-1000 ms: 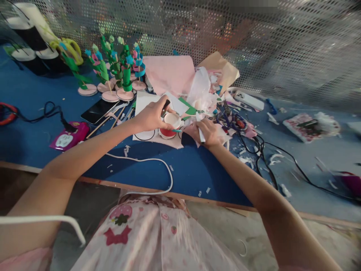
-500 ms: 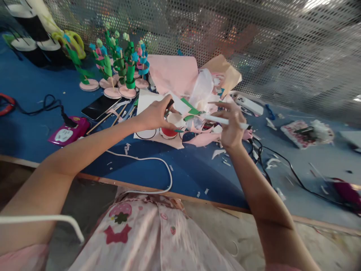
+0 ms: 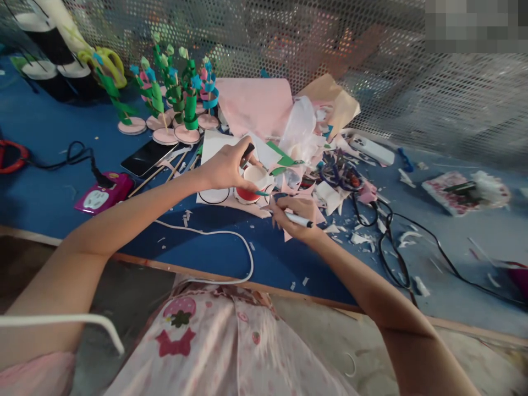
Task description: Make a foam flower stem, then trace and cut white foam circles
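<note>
My left hand (image 3: pixel 226 166) is closed round the rim of a small red-and-white cup (image 3: pixel 250 185) standing upside-down on a pink sheet (image 3: pixel 231 202) with black circles drawn on it. A dark object pokes out between its fingers. My right hand (image 3: pixel 293 215) grips a white marker pen (image 3: pixel 297 220), tip pointed left toward the base of the cup, low over the pink sheet.
Green, blue and pink paper flowers on round bases (image 3: pixel 173 104) stand at the back left. A phone (image 3: pixel 144 157), a magenta device (image 3: pixel 105 192), wooden sticks, cables (image 3: pixel 388 231), paper scraps and a heap of pink paper and plastic (image 3: pixel 289 126) crowd the blue table. Perforated metal mesh rises behind.
My right hand lifted the white pen from the table, then lowered it beside the cup with the tip on the pink sheet. The left hand stayed on the cup.
</note>
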{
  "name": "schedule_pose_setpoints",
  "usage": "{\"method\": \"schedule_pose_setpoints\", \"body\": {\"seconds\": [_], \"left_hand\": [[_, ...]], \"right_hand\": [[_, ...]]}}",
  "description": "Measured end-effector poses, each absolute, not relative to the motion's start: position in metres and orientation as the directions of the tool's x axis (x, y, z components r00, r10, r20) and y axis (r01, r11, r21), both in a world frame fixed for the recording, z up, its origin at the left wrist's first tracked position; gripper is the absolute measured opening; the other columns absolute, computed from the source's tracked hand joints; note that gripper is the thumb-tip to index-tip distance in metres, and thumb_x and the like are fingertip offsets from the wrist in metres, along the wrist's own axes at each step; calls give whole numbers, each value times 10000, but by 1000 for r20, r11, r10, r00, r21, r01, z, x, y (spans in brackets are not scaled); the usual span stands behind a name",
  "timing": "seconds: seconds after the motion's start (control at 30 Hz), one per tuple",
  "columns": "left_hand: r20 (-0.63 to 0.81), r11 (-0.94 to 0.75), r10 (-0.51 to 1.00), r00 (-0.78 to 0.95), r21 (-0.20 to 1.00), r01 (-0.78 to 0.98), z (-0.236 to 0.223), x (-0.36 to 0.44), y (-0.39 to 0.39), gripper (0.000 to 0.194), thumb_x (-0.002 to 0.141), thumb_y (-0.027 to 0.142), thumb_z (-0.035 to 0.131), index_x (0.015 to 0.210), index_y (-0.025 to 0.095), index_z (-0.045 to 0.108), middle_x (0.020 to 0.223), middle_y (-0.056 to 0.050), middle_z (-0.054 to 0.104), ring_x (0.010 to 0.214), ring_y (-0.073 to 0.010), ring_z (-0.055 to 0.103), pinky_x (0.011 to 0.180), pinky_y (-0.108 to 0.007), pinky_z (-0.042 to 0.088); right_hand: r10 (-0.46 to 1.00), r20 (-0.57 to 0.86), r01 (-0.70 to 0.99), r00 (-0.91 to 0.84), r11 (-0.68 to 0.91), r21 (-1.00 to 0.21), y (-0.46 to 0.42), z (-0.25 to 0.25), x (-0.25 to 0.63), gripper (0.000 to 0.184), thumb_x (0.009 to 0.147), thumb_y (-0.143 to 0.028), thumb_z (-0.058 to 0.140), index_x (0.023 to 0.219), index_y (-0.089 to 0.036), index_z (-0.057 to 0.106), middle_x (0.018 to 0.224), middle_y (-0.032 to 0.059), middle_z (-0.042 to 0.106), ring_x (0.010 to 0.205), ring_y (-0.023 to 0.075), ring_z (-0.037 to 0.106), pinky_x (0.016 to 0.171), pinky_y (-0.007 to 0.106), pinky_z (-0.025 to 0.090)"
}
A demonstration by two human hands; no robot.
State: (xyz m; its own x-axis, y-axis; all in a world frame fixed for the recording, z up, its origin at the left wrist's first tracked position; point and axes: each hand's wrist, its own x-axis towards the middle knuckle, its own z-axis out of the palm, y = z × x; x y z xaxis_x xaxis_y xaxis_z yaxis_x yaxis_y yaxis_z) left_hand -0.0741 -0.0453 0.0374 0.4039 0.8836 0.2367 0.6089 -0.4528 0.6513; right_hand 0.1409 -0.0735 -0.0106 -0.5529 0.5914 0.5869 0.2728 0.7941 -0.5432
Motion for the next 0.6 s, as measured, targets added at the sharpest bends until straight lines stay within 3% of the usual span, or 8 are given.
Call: {"method": "schedule_pose_setpoints", "body": {"seconds": [0.17,0.6], "left_hand": [[253,-477,871,420,635,608,36,-74,-45,561,502,375,791,837,207,375,848,-41,626,672,-142,515,585,-264,345],[253,-467,878,406,642,608,32,-74,-42,581,479,375,802,851,212,386,753,-4,564,601,-125,473,559,-261,326]], "right_hand": [[446,619,164,-647,873,-459,-71,-23,132,194,809,-110,504,643,-194,452,513,-28,526,432,74,481,435,200,364],[441,543,122,-715,843,-524,-72,-26,121,177,835,-99,469,689,-195,439,593,-9,526,512,80,478,492,208,371]]}}
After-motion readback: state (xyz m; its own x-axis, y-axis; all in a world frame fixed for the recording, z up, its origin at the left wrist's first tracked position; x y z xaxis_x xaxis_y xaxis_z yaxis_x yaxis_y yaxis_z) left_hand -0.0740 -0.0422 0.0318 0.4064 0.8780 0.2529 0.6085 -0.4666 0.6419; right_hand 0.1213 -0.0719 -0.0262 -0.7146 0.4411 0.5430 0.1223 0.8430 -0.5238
